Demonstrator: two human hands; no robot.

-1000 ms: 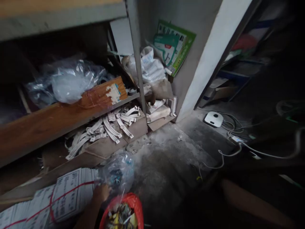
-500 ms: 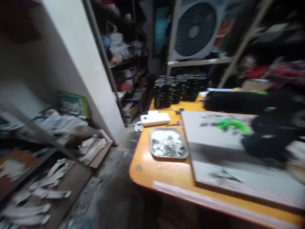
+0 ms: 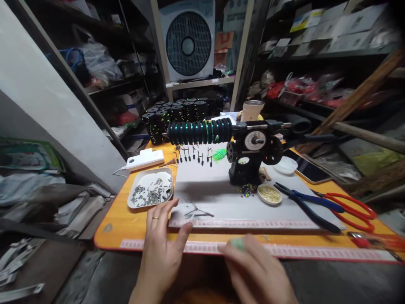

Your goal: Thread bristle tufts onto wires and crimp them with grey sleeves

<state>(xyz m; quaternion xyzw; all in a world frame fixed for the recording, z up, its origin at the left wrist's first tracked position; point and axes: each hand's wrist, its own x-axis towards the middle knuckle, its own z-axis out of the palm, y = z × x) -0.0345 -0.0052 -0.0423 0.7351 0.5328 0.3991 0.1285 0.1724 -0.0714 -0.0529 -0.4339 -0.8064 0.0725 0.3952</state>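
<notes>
My left hand [image 3: 163,242] is above the table's front edge, fingers stretched and thumb apart, with nothing in it. Its fingertips are near a white tray [image 3: 129,198] of small metal pieces and the left edge of a white board [image 3: 215,198]. A few thin dark wire pieces [image 3: 198,211] lie on the board beside the thumb. Farther right, my right hand [image 3: 259,266] is blurred and partly curled, with a green wrap [image 3: 237,243] on one finger. Its fingertips are smeared, so whether it holds anything is unclear. Behind stands a black geared device [image 3: 248,162] with a ribbed roller [image 3: 199,131].
On the right lie blue-handled pliers [image 3: 311,211], red-handled scissors [image 3: 351,207], a phone [image 3: 308,166] and a small dish of golden bits [image 3: 269,195]. A white power bank-like box [image 3: 145,159] sits at left. Black spools [image 3: 177,112] stand behind, before a fan [image 3: 188,44].
The view has swung right and steadied, bringing the whole device, pliers and scissors into sight. Both my hands now show at the table's front edge; neither was visible before.
</notes>
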